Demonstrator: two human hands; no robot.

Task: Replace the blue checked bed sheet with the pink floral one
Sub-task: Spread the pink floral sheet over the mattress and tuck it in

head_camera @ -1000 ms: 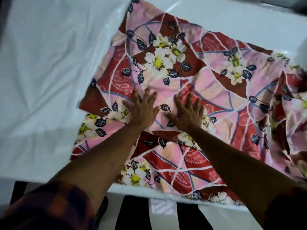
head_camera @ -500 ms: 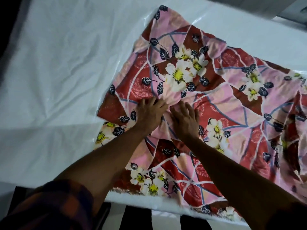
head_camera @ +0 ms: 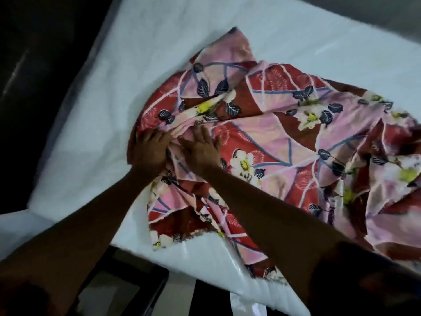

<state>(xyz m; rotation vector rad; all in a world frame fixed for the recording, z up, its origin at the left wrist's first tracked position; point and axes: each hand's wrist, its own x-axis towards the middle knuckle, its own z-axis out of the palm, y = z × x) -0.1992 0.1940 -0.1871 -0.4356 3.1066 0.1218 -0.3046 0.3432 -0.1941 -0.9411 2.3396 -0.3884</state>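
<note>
Where both hands meet, the pink floral sheet (head_camera: 284, 133) is pushed up into soft ridges and deep creases. It is thin printed cloth, pink and brick red, crossed by blue and white lines, with cream flowers that have yellow centres and dark veined leaves. It lies crumpled over the middle and right of the white mattress (head_camera: 91, 110), with one pointed flap reaching toward the far edge. A rumpled hem with a frayed-looking border hangs over the near edge. Bare mattress shows between the sheet and the left edge and near-left corner.

The mattress surface looks matt and lightly wrinkled on top. Along the near edge it has a glossy plastic skin that catches the light.

The left hand (head_camera: 151, 151) sits at the sheet's left margin, knuckles raised and fingers bent down against a bunched ridge of fabric. Motion blur hides whether they pinch it or only push. The right hand (head_camera: 200, 149) lies just beside it, nearly touching. Its palm is flat on the cloth, and its fingers (head_camera: 205, 133) are straight and slightly fanned, pointing toward the far edge. Both forearms are bare and reach in from the near side, and a dark sleeve (head_camera: 364, 281) covers the right upper arm.
</note>
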